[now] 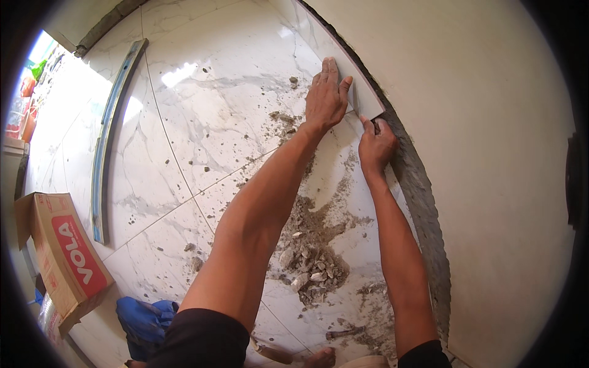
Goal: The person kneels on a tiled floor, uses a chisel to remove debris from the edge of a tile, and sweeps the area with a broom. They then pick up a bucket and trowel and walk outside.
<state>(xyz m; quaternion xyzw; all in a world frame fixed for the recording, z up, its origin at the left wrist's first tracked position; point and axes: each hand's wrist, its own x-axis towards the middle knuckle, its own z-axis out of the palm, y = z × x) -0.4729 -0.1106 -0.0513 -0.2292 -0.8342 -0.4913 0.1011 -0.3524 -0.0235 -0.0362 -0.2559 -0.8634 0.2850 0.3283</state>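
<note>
A white skirting tile point(368, 101) stands on edge along the base of the wall. My left hand point(327, 98) lies against its face with fingers stretched out and thumb apart. At the tile's near end is my right hand point(377, 150), fingers curled and their tips at the lower corner; part of this grip is hidden. Both hands look dusty. Beneath them spreads a floor of white marble-patterned tiles point(202, 104). Rough, bare grey mortar point(414, 184) runs along the wall's foot, from the tile end toward me.
Broken mortar rubble point(316, 264) is heaped between my forearms, with crumbs scattered around. A long blue-edged metal bar point(113, 147) lies at the left. Nearer stand a cardboard box point(52, 245) and a blue cloth or bag point(144, 319). A plain wall point(491, 153) rises on the right.
</note>
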